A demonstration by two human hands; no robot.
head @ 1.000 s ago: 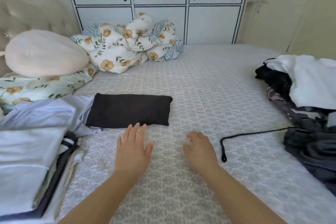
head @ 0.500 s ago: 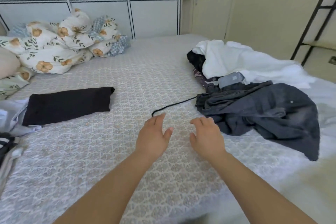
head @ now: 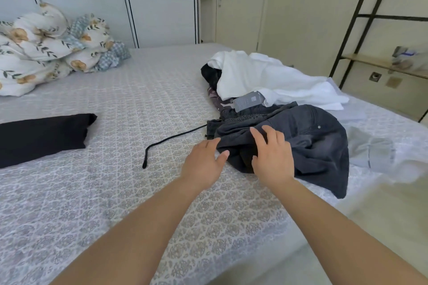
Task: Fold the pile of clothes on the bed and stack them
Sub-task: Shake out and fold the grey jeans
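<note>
Two hands reach out over one bed [head: 129,192]: a left hand [head: 203,164] and a right hand [head: 273,157]. One folded black garment [head: 44,136] lies flat at the left. In the loose pile on the right, three pieces can be told apart: one dark grey pair of shorts [head: 312,143], one white garment [head: 273,78] and one black piece [head: 210,74] tucked under the white; a patterned scrap below it may be a fourth, hard to tell. One black cord [head: 171,140] trails from the shorts. One grey tag [head: 249,100] lies on the pile. One flowered quilt [head: 46,46] is bunched at the far left. One dark metal shelf [head: 379,65] stands at the right.
</note>
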